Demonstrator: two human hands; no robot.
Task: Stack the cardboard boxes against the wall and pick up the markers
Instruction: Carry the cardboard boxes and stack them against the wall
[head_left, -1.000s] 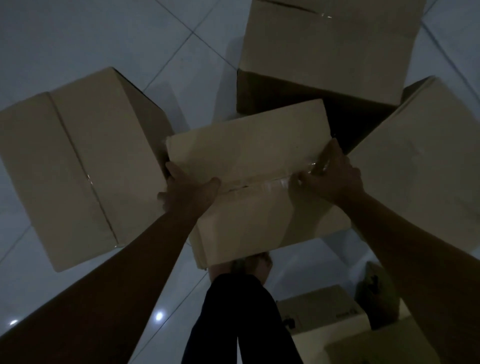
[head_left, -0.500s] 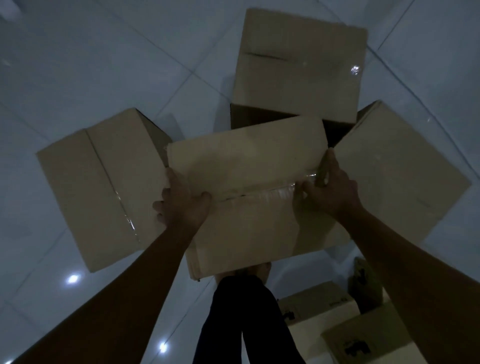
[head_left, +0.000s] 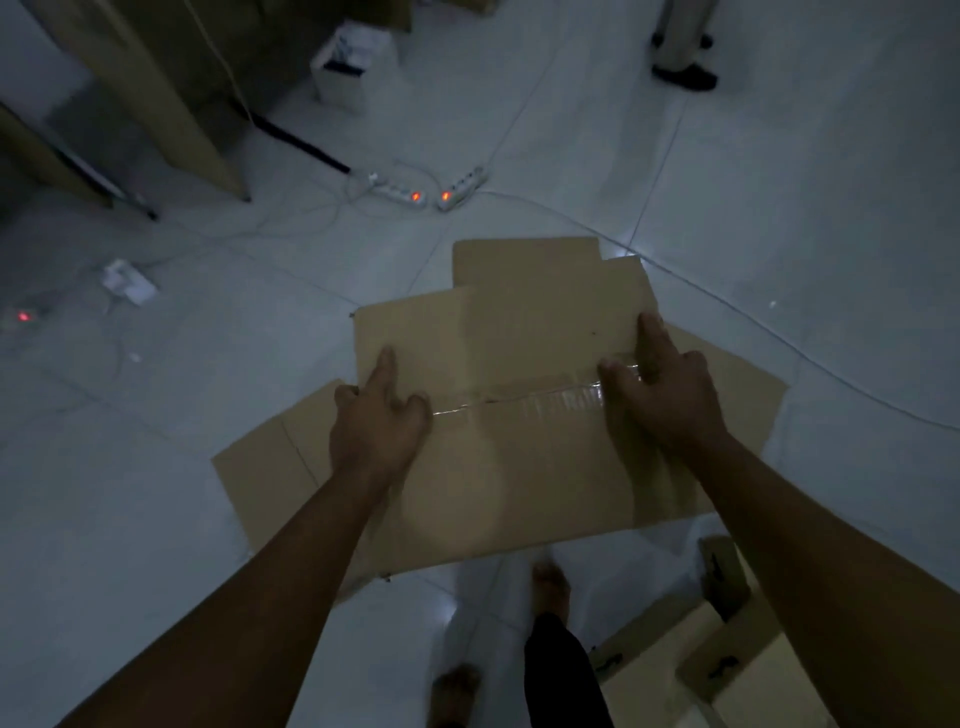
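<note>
Head view had swung off the three boxes seen earlier; both hands, left (head_left: 376, 423) and right (head_left: 662, 397), still clasped the taped cardboard box (head_left: 511, 415) at its sides, carried above dim white floor tiles (head_left: 779, 208) strewn with power strips (head_left: 460, 188) and cables.

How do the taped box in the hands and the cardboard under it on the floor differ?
The taped box is assembled, its top seam closed with clear tape; the floor cardboard looks flattened and shows no tape. The taped box is gripped at both sides by the left hand and right hand; the floor cardboard lies untouched, mostly hidden beneath the box. Both are plain brown cardboard.
</note>
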